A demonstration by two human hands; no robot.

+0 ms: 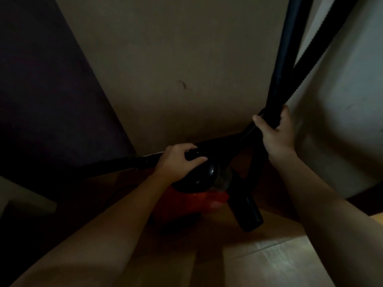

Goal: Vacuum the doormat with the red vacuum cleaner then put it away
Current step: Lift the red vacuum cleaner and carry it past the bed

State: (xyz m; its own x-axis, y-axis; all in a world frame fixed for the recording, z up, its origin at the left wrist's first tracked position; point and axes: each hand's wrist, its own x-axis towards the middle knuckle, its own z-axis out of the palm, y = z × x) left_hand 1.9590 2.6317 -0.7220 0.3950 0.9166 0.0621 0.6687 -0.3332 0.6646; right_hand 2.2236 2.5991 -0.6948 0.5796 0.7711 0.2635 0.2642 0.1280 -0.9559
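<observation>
Readable text: none anywhere; the picture is dim.
Vacuum cleaner (187,200): no lettering can be made out on the red body or black top, near centre.
Hose (324,38): plain black, no legible marks, far right.

One left hand (180,160), one right hand (275,131), one red vacuum cleaner (182,206), one ribbed hose (306,73), one smooth black tube (284,59); other dark parts are too dim to count.

Glossy black plastic vacuum cleaner (199,177), ribbed hose (306,65)
</observation>
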